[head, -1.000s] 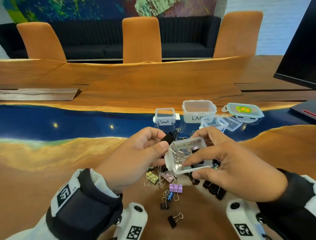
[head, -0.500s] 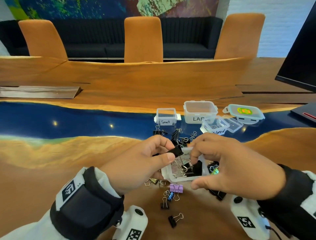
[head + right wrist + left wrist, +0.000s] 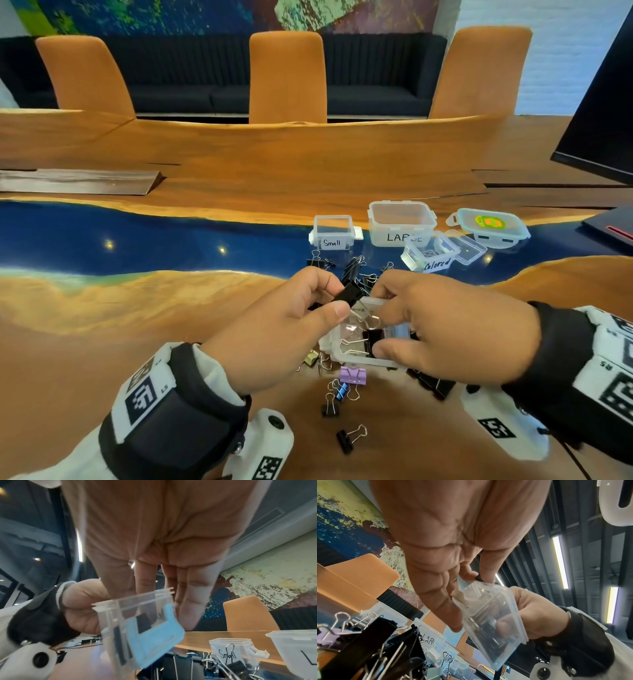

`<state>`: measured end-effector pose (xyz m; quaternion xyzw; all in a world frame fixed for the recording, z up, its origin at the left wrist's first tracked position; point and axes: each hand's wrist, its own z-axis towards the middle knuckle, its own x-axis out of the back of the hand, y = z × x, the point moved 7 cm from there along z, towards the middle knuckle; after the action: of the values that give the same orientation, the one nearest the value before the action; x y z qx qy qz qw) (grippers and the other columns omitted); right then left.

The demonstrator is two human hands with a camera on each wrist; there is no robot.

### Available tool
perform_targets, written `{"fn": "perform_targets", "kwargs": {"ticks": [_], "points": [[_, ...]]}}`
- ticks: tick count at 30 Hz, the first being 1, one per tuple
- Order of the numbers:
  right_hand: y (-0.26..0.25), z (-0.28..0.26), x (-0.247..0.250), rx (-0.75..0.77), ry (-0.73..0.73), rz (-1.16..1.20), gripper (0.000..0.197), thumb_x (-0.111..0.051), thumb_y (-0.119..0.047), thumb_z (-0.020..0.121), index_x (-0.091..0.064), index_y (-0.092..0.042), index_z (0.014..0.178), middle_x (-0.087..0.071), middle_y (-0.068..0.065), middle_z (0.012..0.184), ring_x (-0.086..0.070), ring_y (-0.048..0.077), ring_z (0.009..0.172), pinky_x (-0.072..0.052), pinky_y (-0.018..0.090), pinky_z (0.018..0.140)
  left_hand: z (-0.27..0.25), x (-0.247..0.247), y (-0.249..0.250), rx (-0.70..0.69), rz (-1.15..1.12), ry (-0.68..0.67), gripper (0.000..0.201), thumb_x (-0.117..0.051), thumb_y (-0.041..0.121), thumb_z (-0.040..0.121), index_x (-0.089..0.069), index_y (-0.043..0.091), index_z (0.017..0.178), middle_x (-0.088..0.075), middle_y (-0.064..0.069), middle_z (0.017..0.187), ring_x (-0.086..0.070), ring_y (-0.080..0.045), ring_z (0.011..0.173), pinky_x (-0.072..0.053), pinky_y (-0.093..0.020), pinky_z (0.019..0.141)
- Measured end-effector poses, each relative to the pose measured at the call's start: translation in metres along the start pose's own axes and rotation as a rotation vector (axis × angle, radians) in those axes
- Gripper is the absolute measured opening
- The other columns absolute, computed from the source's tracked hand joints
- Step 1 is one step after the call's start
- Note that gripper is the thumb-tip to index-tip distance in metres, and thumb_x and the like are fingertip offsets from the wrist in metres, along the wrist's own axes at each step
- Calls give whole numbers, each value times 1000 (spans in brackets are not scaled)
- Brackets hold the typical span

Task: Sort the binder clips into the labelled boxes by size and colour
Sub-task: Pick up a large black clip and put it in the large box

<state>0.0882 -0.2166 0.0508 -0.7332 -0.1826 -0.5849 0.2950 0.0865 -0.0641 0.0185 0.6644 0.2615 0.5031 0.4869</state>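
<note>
1. Head view: the left hand (image 3: pixel 287 329) pinches a black clip (image 3: pixel 349 295) between thumb and forefinger, right above the far rim of a small clear box (image 3: pixel 356 359).
2. The right hand (image 3: pixel 455 325) grips that box, thumb on its near wall and fingers curled over the far side; the box is off the table (image 3: pixel 171 329) and holds black clips with silver handles.
3. Under and around the box lies a loose heap of clips (image 3: pixel 356 274). Nearer the person are a purple clip (image 3: pixel 353 374), a blue clip (image 3: pixel 341 391) and two small black ones.
4. Beyond the heap stand the "Small" box (image 3: pixel 333 232) and the "LARGE" box (image 3: pixel 400 222), both open. The "Colored" box (image 3: pixel 428 255) sits tilted just right of them, with a loose clear lid (image 3: pixel 469 249) beside it and a teal-rimmed lid (image 3: pixel 489 224) further right.
5. Left wrist view: the left hand (image 3: pixel 453 540) has thumb and forefinger pressed together on the black clip (image 3: pixel 478 578), of which only a small edge shows, at the box (image 3: pixel 494 622) rim. The right hand (image 3: pixel 537 614) is wrapped round the box from behind. Large black clips (image 3: pixel 373 642) fill the lower left, blurred.
6. Right wrist view: the right hand (image 3: pixel 163 540) has its fingers (image 3: pixel 192 601) lying together down the far wall of the box (image 3: pixel 137 628) and its thumb on the near wall. A pale blue label and dark clips show through the plastic. The left hand (image 3: pixel 80 604) is behind it; its grip is hidden here. The "Small" box (image 3: pixel 238 651) stands at lower right behind clip handles.
</note>
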Motion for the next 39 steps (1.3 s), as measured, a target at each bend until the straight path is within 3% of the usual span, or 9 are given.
{"fn": "perform_targets", "kwargs": {"ticks": [4,8,11,15,20,25,31,35,39], "points": [[2,1,-1,-26,8,80,14,-62,-51,91,-66,-39,97,-46,-24,116,-52,-3,92,-41,15,75,1,-1,-6,42,-98,18,32,-57,58,84,-55,35,106,-67,6,95,-56,-9,73,-50,-39,72],[10,-2,4,-68,114,227,19,-75,-41,83,-58,-42,74,-59,-20,110,-55,-8,93,-40,7,75,2,0,-9,23,-85,31,26,-57,59,84,-53,41,103,-60,21,84,-53,-7,70,-51,-37,74],[15,-7,12,-98,228,358,14,-77,-38,79,-63,-38,76,-64,-17,106,-62,3,96,-55,29,82,3,2,-8,10,-72,69,9,-55,42,99,-52,35,105,-59,24,80,-53,-7,72,-53,-37,76],[16,-10,22,-78,293,445,11,-80,-35,78,-70,-37,79,-57,-17,98,-55,-1,97,-48,18,85,4,3,-8,31,-139,95,15,-55,41,98,-52,30,108,-63,9,88,-62,-30,80,-56,-47,80],[16,-3,26,-46,298,409,12,-81,-30,79,-73,-37,85,-61,-10,84,-59,5,87,-49,23,81,3,2,-11,56,-148,88,14,-54,39,101,-52,28,109,-60,8,84,-53,-16,75,-55,-49,81],[14,2,27,-12,277,320,15,-75,-25,87,-75,-40,87,-67,-29,89,-59,-8,98,-46,19,87,1,7,-13,65,-134,106,20,-55,49,93,-53,35,108,-64,8,89,-59,-19,77,-55,-57,84],[11,1,29,4,335,285,24,-64,-16,90,-73,-38,91,-54,-20,109,-53,2,108,-44,26,90,0,13,-9,54,-126,150,19,-54,51,90,-54,37,103,-69,-2,98,-64,-41,95,-54,-59,87],[5,6,16,-17,70,174,30,-50,-31,98,-68,-45,117,-31,-24,148,-24,-4,138,-26,17,107,-1,11,-4,48,-135,135,18,-53,47,96,-53,33,107,-69,-4,100,-62,-43,97,-56,-56,85],[-2,5,15,-15,21,60,28,-47,-44,98,-68,-41,116,-32,-23,151,-36,-2,132,-33,18,101,-2,11,-2,27,-65,122,11,-51,40,102,-51,34,110,-68,5,96,-63,-36,90,-57,-52,83]]}}
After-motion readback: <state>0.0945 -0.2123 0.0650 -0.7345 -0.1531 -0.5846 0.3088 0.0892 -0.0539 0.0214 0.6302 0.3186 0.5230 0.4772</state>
